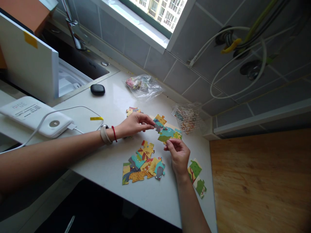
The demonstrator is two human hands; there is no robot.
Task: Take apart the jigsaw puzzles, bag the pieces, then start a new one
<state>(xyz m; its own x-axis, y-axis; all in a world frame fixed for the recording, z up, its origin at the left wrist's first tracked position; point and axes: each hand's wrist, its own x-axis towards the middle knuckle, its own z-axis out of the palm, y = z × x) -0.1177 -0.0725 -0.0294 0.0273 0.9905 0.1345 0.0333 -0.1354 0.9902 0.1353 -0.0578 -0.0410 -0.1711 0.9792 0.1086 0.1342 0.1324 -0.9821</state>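
Thumb and fingers of my left hand [134,124] are pinched at the left edge of a colourful jigsaw puzzle piece [160,119] with yellow and grey on it. My right hand [179,155] is closed at the lower edge of a teal and green puzzle piece [166,133], right against the first. Whether the two interlock, I cannot tell. Below my left hand lies a pile of loose puzzle pieces [143,163] with animal pictures. More pieces [133,110] are partly hidden behind that hand. Two green tree pieces [197,178] lie right of my right wrist.
Clear plastic bags of puzzle pieces [144,85] [187,118] lie along the wall. Leftward are a black oval case [97,89], a white power bank [36,116] with a cable, a white box [29,61] and a sink [85,64]. A wooden surface [262,181] adjoins the right side.
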